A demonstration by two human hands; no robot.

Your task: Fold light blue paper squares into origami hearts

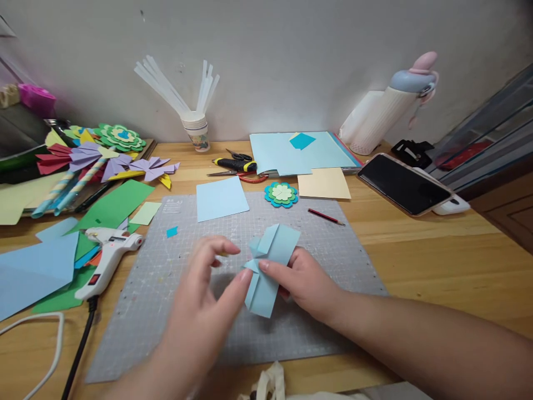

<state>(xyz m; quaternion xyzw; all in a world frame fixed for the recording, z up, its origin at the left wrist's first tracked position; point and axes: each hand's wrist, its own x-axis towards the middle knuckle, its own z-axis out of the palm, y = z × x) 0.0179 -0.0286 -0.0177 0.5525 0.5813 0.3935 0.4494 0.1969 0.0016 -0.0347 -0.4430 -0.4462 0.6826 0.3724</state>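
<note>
A folded piece of light blue paper (266, 294) is pinched in my right hand (308, 280), thumb on top and the other fingers mostly hidden behind it. Small folded flaps show along its left side. My left hand (208, 289) is just left of the paper, its thumb and fingers apart. The left thumb tip is at the paper's left edge; whether it touches I cannot tell. Both hands are above a grey cutting mat (158, 311). A flat light blue sheet (222, 199) and a layered paper flower (281, 194) lie beyond them.
A white glue gun (109, 261) and coloured paper (37, 269) are on the left. Scissors (250, 178), a cup of white strips (197, 133) and a paper stack (275, 153) stand behind. A pencil (326, 216), phone (406, 183) and bottle (383, 114) are on the right.
</note>
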